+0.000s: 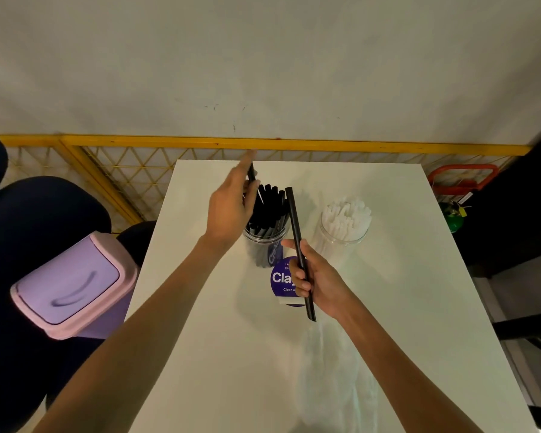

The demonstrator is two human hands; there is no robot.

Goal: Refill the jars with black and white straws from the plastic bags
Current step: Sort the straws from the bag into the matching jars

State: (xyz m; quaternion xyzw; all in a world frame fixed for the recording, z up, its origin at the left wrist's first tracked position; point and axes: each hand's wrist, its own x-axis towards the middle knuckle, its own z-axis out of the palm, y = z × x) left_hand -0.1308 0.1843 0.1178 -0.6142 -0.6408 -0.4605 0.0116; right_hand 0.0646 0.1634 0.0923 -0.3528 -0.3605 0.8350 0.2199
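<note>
We look down at a white table (388,307) holding 2 clear jars side by side; the left jar (264,245) is packed with black straws (270,210), the right jar (341,242) with white straws (347,215). Our left hand (231,210) hovers at the black jar's rim, fingers closed on a dark straw (251,172) that is blurred with motion; our right hand (317,276), nearer to us, grips 1 long black straw (299,251) at its middle, angled up toward the same jar. A crumpled clear plastic bag (334,370) lies on the table below the right hand; a purple round label (283,279) sits in front of the black jar. To do this well, we judge each straw should be tipped upright, its lower end steered into a gap among the others, then released; the jar looks nearly full, so easing it in gently should avoid knocking the jar or springing neighbours out.
</note>
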